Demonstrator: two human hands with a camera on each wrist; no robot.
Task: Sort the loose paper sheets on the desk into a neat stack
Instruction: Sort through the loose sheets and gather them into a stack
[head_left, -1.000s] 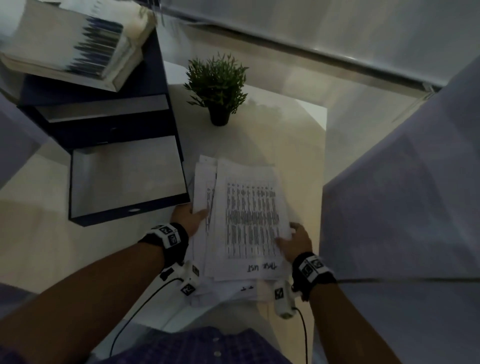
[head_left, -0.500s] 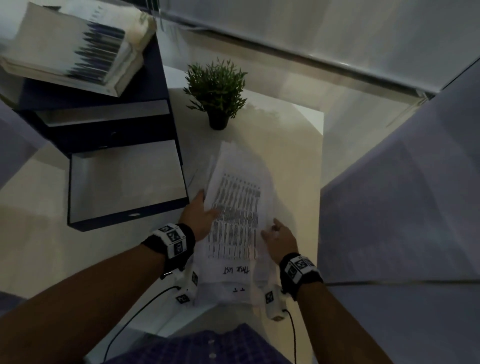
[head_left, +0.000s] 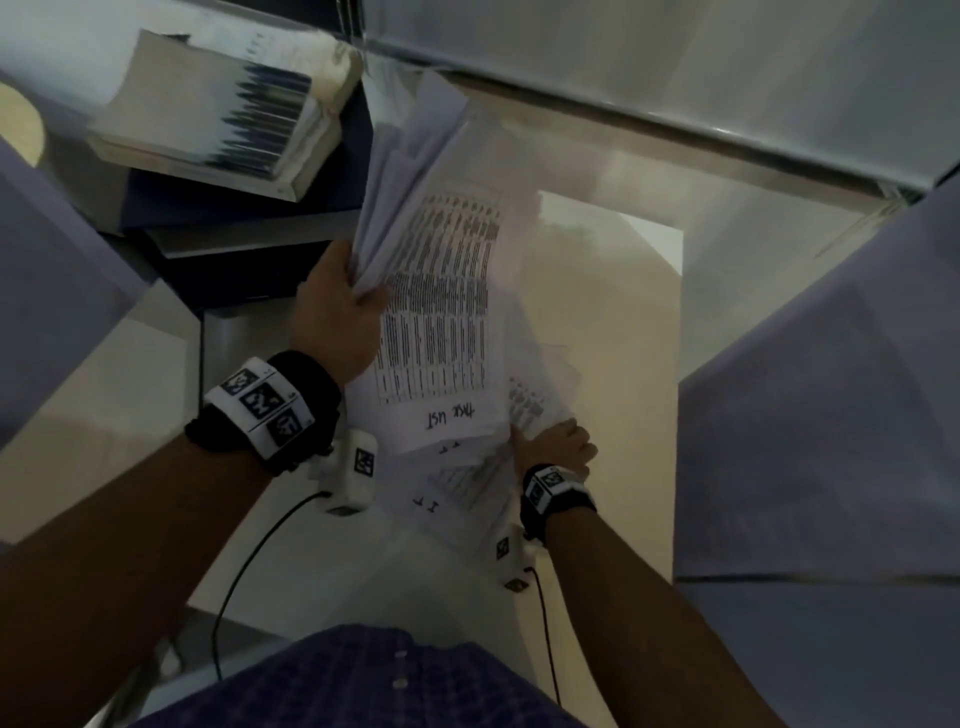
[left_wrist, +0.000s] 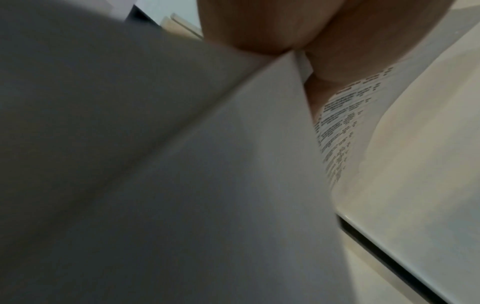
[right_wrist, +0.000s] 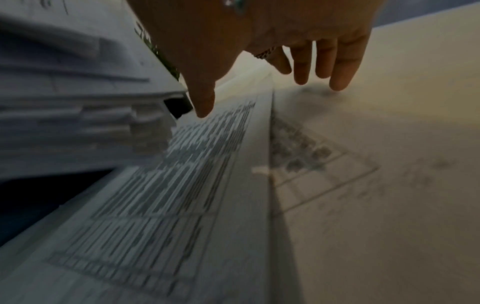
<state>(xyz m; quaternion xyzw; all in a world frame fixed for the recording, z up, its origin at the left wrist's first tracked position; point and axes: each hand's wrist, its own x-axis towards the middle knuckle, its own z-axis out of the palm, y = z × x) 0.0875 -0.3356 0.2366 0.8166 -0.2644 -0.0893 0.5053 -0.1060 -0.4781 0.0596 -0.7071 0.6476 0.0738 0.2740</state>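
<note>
My left hand (head_left: 358, 291) grips the left edge of a thick bunch of white sheets (head_left: 441, 312) and holds it tilted up off the desk; the top sheet shows a printed table. In the left wrist view my thumb and fingers pinch the edges of the bunch (left_wrist: 182, 164). A few more printed sheets (head_left: 467, 488) lie fanned on the desk below. My right hand (head_left: 540, 441) is on those sheets. In the right wrist view its straight fingers (right_wrist: 337, 82) point down at a printed sheet (right_wrist: 182, 185), holding nothing.
A dark blue drawer unit (head_left: 234, 249) stands at the left with a thick pile of paper (head_left: 218, 119) on top. A grey partition (head_left: 805, 415) walls the right side. The pale desk top (head_left: 597, 312) runs back to a wall. Wrist-camera cables hang near the front edge.
My left hand has raised the bunch of sheets off the desk and tilted it up, hiding the potted plant. My right hand let go of the bunch and dropped onto the sheets left below.
</note>
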